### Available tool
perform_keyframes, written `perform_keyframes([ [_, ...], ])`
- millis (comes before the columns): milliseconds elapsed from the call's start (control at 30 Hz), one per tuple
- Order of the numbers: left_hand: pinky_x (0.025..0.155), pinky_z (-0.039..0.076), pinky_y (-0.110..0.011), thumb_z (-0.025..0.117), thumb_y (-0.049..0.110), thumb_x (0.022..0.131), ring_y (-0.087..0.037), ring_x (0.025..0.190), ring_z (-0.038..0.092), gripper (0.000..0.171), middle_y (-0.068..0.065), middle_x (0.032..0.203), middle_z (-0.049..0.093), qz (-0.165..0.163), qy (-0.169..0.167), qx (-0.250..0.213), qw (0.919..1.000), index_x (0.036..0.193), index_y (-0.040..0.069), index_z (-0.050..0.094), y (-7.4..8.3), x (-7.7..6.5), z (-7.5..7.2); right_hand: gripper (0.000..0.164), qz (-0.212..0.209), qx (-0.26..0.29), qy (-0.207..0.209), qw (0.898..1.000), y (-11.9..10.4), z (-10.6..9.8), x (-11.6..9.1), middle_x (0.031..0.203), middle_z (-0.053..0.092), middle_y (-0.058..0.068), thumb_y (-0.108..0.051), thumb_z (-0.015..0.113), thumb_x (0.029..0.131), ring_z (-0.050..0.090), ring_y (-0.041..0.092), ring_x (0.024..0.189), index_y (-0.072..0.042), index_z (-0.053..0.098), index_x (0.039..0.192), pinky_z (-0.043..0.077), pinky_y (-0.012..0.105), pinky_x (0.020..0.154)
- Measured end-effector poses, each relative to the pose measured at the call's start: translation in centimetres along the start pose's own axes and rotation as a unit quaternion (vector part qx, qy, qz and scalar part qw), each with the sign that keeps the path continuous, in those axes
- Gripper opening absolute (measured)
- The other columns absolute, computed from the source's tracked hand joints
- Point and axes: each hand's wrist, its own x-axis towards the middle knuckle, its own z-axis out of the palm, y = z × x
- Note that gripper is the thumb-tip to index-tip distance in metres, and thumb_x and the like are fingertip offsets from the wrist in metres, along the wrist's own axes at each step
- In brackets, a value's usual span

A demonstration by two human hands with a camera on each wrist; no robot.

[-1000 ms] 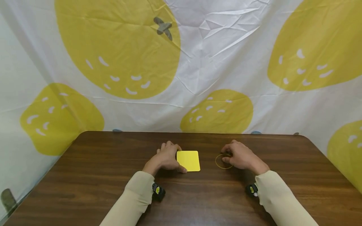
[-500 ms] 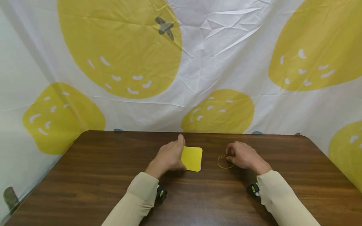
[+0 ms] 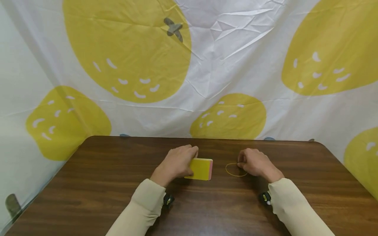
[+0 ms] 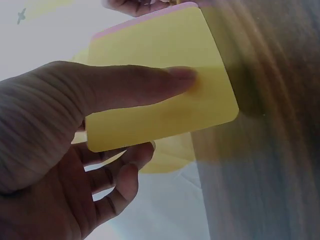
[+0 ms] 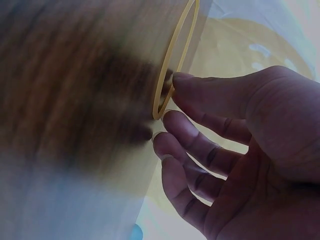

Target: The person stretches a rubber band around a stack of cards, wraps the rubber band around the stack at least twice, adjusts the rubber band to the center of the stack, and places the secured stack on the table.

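Observation:
My left hand [image 3: 175, 162] grips a square yellow stack of cards [image 3: 202, 169] with rounded corners and a pink layer along its edge. In the left wrist view the thumb lies across the flat yellow face of the stack [image 4: 150, 42], while the other fingers are behind or below it, partly hidden. The stack is tilted up off the table. To the right, my right hand [image 3: 257, 162] pinches a thin yellow rubber band [image 3: 226, 168] between thumb and index finger. The right wrist view has the band [image 5: 162, 75] hanging as a loose loop, its remaining fingers loosely bent.
Both hands are above a dark brown wooden table [image 3: 88, 186] with rounded far corners. Directly behind it hangs a white cloth [image 3: 206, 75] printed with large yellow fruit. Each wrist wears a small black camera.
My left hand has taken hold of the yellow stack and tipped it up, so its pink edge shows. My right fingers have closed on the rubber band and shifted it slightly right.

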Motion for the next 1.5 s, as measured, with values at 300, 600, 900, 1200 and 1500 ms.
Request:
perform_keyframes([
  [300,0.067,0.051,-0.037,0.085,0.017,0.073,-0.017,0.080,0.052,0.025,0.002,0.087,0.052,-0.012,-0.028,0.020,0.9993,0.089,0.019,0.067,0.0,-0.4,-1.5,0.004,-0.005,0.005,-0.001,1.000,0.0,0.0,0.0,0.081,0.066,-0.002,-0.011,0.071,0.092,0.061,0.018,0.072,-0.011,0.072,0.089,0.053,0.042,0.065],
  [600,0.067,0.051,-0.037,0.081,0.023,0.082,-0.016,0.068,0.057,0.018,0.003,0.080,0.062,-0.039,-0.074,-0.007,0.9965,0.095,0.016,0.071,-0.1,-0.3,-1.6,0.015,-0.015,0.005,-0.011,1.000,0.0,-0.1,-0.1,0.083,0.065,0.000,0.001,0.061,0.090,0.055,0.018,0.068,-0.009,0.072,0.092,0.048,0.038,0.062],
  [900,0.067,0.051,-0.037,0.084,0.023,0.082,-0.016,0.070,0.058,0.025,0.002,0.083,0.064,-0.032,-0.074,-0.010,0.9967,0.104,0.016,0.074,-0.1,-0.3,-1.5,0.003,0.002,-0.006,-0.011,1.000,-0.1,-0.3,0.0,0.083,0.067,-0.001,-0.014,0.072,0.092,0.061,0.020,0.072,-0.011,0.072,0.092,0.052,0.044,0.064],
  [1200,0.067,0.052,-0.036,0.085,0.024,0.082,-0.016,0.069,0.058,0.028,0.001,0.084,0.066,-0.031,-0.073,-0.002,0.9968,0.107,0.015,0.075,0.1,-0.3,-1.2,0.003,0.008,0.002,-0.016,1.000,-0.2,-0.3,-0.1,0.080,0.066,-0.002,-0.012,0.072,0.092,0.060,0.019,0.071,-0.012,0.073,0.090,0.051,0.043,0.062],
  [1500,0.065,0.050,-0.035,0.086,0.022,0.081,-0.017,0.069,0.057,0.029,0.000,0.083,0.065,-0.039,-0.060,-0.021,0.9972,0.105,0.011,0.074,0.4,-0.4,-1.0,0.005,0.012,0.011,-0.034,0.999,-0.3,-0.4,-0.3,0.080,0.066,-0.002,-0.011,0.071,0.093,0.059,0.017,0.067,-0.013,0.074,0.089,0.050,0.040,0.060],
])
